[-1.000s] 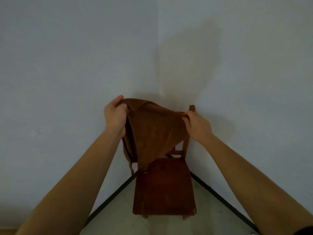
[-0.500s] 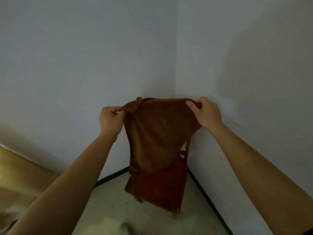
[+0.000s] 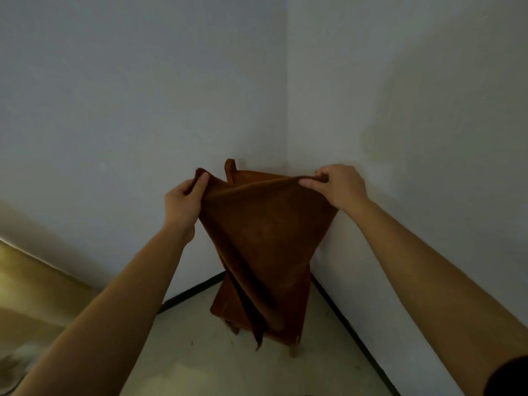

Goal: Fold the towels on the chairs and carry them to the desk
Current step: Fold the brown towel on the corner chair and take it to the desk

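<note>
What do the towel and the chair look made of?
Towel: soft matte brown cloth, probably terry; it drapes limp in folds from both hands. Chair: reddish-brown wood by its look, with a rigid post and a paler bare leg end; dim light hides the grain.

Bare room corner; wooden chair

The room around me is dim and the colours look muddy; my right arm throws a soft broad shadow on the wall beside it. The wide lens bends the wall corner slightly, and the lower left edge, near the floor, smears into blur
</note>
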{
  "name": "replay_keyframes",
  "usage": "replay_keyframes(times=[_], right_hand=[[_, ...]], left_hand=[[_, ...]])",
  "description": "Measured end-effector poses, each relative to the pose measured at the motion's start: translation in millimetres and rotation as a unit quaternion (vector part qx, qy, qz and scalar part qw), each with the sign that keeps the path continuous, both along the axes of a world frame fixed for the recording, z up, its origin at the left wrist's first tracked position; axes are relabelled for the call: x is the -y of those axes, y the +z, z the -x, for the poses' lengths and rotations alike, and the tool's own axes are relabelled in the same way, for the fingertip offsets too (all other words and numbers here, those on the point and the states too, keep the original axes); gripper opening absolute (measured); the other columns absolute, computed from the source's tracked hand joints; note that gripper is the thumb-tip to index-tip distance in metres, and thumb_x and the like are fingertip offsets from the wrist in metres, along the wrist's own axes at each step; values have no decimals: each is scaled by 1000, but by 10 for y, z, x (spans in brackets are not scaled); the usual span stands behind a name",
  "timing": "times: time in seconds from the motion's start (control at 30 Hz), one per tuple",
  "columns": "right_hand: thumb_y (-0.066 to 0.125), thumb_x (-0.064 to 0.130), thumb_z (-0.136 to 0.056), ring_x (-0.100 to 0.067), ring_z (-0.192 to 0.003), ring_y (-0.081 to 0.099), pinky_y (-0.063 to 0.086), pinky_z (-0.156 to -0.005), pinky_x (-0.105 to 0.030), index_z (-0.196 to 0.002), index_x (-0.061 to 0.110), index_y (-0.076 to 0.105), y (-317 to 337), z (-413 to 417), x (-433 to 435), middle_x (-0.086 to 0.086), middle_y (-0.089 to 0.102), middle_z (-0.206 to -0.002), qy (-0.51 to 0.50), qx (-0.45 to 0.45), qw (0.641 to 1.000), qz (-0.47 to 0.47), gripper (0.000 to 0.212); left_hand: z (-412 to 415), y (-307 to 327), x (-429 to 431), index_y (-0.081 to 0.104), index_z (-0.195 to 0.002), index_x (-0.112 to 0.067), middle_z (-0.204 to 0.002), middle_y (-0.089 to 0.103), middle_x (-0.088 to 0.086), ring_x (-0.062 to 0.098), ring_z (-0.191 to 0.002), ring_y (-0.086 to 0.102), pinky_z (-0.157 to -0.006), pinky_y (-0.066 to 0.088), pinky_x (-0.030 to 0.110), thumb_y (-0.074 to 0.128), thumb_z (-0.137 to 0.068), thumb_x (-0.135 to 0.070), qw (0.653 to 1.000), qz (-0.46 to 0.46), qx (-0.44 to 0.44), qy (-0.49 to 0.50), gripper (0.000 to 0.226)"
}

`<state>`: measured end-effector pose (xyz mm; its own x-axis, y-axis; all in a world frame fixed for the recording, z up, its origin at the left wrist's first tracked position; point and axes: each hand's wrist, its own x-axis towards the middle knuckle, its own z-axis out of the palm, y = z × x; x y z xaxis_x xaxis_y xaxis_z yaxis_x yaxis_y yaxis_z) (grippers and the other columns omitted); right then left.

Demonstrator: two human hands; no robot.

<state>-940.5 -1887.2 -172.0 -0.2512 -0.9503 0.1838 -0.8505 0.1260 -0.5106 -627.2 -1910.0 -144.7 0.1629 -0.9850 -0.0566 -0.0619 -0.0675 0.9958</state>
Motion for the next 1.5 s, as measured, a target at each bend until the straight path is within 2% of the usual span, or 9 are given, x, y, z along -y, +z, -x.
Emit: replay_keyframes(times=[0.2, 0.33, 0.47, 0.53, 0.63, 0.83, 1.13, 1.27, 1.5], right_hand=[[69, 52, -86, -4, -70, 52, 37, -60, -26, -100, 23, 77, -56, -64, -351, 17, 54, -72, 64, 0, 997, -41, 34], [63, 52, -91, -14, -79, 63, 47, -71, -30, -99, 23, 73, -89, -347, -586, 6, 67, -88, 42, 35, 997, -47, 31], [64, 42, -94, -12, -56, 65, 46, -53, -16, -100, 20, 67, 7, -663, -760, -2, 70, -83, -1, 202, 979, -35, 23], [66, 31, -95, -11, -57, 64, 44, -48, -17, -105, 17, 67, 54, -763, -852, -7, 70, -87, -14, 325, 946, -14, 18], [67, 19, -95, -10, -61, 61, 48, -52, -19, -111, 16, 70, 118, -878, -963, -4, 67, -88, -24, 416, 909, 11, 17], [73, 29, -89, -10, -51, 52, 44, -52, -22, -101, 17, 76, 370, -1084, -1046, -9, 62, -69, -52, 401, 910, 86, 16], [72, 30, -90, -13, -70, 72, 56, -60, -24, -99, 27, 74, 636, -1021, -835, 5, 77, -87, -47, 371, 911, 172, 10], [71, 29, -92, -14, -85, 75, 61, -75, -30, -105, 24, 73, 549, -847, -585, 3, 76, -98, -59, 376, 907, 179, 15], [68, 29, -94, -10, -90, 73, 61, -82, -31, -114, 19, 71, 427, -530, -123, 6, 74, -100, -73, 376, 908, 171, 23]], left_hand=[[-347, -11, -93, 68, -94, -18, -87, 69, -5, 4, -79, 64, -67, 54, 14, 63, -95, -37, 995, 32, -39, 81, 20], [-640, -125, -185, 70, -99, -16, -86, 68, -5, 8, -83, 63, -71, 51, 18, 61, -96, -37, 995, 46, -9, 83, 23], [-897, -173, -222, 70, -110, -16, -99, 70, 1, 13, -93, 65, -83, 53, 23, 66, -93, -34, 994, 36, -28, 101, 25], [-1022, -208, -244, 69, -118, -16, -108, 69, 4, 16, -100, 65, -91, 53, 28, 69, -91, -34, 993, 35, -34, 104, 32], [-1200, -193, -285, 68, -120, -14, -105, 69, 2, 12, -96, 65, -84, 53, 21, 70, -90, -32, 993, 41, -49, 99, 34], [-1357, -102, -221, 71, -112, -12, -82, 67, -1, 7, -74, 65, -79, 56, 23, 70, -90, -28, 989, 53, -86, 107, 27], [-1194, 103, 128, 67, -102, -20, -93, 68, 5, 16, -74, 64, -58, 58, 32, 63, -94, -33, 990, 114, -33, 76, 16], [-1000, 148, 386, 63, -105, -14, -101, 64, 6, 14, -90, 64, -70, 60, 29, 60, -97, -27, 993, 76, -75, 45, 15], [-628, 249, 784, 56, -105, -15, -95, 59, 0, 9, -88, 60, -85, 58, 32, 53, -101, -22, 995, 49, -85, 21, 9]])
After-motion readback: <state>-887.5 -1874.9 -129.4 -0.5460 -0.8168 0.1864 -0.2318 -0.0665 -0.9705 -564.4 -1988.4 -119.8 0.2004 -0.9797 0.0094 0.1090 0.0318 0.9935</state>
